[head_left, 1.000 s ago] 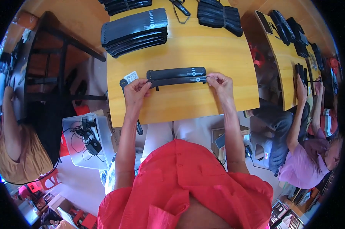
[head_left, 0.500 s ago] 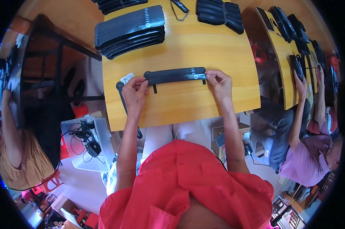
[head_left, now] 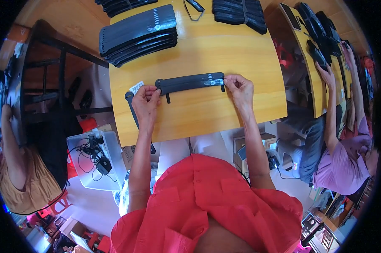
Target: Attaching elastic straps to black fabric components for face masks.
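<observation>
A short stack of flat black straps with rounded ends and a small white print lies crosswise on the wooden table. My left hand pinches its left end between thumb and fingers. At the opposite end, my right hand has thumb and forefinger closed on the corner. Two narrow black strips stick out from under the stack's near edge. Beside my left hand a single black strap runs toward the table's near edge, partly hidden by my forearm. A white printed tag shows just behind that hand.
A tall pile of black straps sits at the table's far left, a tied bundle at far right. A clear bin of cables stands below left. Co-workers sit either side; one hand holds a black item.
Both my hands keep their grip on the strap stack's ends, with little movement. The view has shifted slightly. At right, the co-worker's hand has moved farther up the neighbouring table.
</observation>
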`<state>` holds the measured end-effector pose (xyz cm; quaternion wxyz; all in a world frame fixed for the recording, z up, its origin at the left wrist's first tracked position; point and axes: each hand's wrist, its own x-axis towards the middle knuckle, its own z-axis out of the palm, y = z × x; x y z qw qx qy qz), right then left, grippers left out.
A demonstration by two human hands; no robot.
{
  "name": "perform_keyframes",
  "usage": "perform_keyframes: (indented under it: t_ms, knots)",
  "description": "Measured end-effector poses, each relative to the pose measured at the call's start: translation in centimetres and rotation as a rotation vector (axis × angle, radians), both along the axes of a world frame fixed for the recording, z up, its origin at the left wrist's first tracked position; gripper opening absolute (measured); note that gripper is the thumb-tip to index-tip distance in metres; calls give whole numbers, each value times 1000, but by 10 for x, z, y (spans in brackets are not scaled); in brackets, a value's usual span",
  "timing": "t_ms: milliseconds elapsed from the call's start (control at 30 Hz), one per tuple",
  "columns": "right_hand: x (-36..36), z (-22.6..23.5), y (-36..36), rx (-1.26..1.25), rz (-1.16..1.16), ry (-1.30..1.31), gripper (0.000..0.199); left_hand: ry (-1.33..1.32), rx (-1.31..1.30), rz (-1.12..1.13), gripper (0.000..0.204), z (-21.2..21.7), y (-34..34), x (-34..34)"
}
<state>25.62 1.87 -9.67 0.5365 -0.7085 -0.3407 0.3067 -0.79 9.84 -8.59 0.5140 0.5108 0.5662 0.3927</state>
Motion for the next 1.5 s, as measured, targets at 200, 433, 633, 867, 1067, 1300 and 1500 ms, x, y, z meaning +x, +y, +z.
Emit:
perform_keyframes:
  t_ms: [200, 433, 633, 867, 1067, 1300, 1500]
  knots:
    - [0, -1, 1, 13, 3, -1, 7, 0, 14, -3, 9, -1, 1, -1]
    - [-2, 1, 3, -20, -5, -42, 7, -7, 10, 3, 10, 1, 2, 0]
    - [1, -2, 1, -33, -2, 14, 6, -20, -5, 10, 10, 3, 1, 1]
    - [-3, -3, 3, 9, -8, 44, 1, 12, 1, 1, 10, 2, 0, 1]
    - [-2, -2, 3, 25, -8, 60, 1, 45, -11, 11, 11, 6, 0, 4]
    - [-3, 3, 3, -49, -32, 68, 5, 114, 37, 20, 9, 7, 0, 4]
    - [-4, 2, 4, -46, -49, -9, 7, 135, 47, 25, 10, 8, -1, 6]
